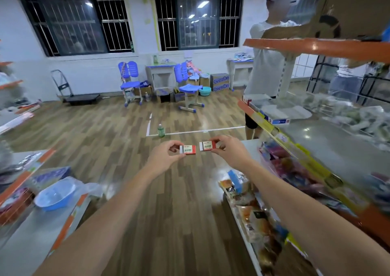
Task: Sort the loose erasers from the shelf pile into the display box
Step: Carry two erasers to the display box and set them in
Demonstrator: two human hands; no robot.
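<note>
Both arms reach forward over the wooden floor. My left hand (166, 154) pinches a small red-and-white eraser (188, 149) between thumb and fingers. My right hand (226, 149) pinches a second eraser (207, 146) of the same kind. The two erasers hang side by side in the air, a small gap between them, labels facing me. On the shelf to the right stands a white, blue and red box (274, 117) with its top open; whether it is the display box I cannot tell. No loose eraser pile shows clearly.
A metal shelf (329, 136) with orange edges runs along the right, holding packaged goods. Another person (268, 64) stands behind it. A low shelf with a blue bowl (55, 194) lies at left. A green bottle (161, 130) stands on the floor ahead.
</note>
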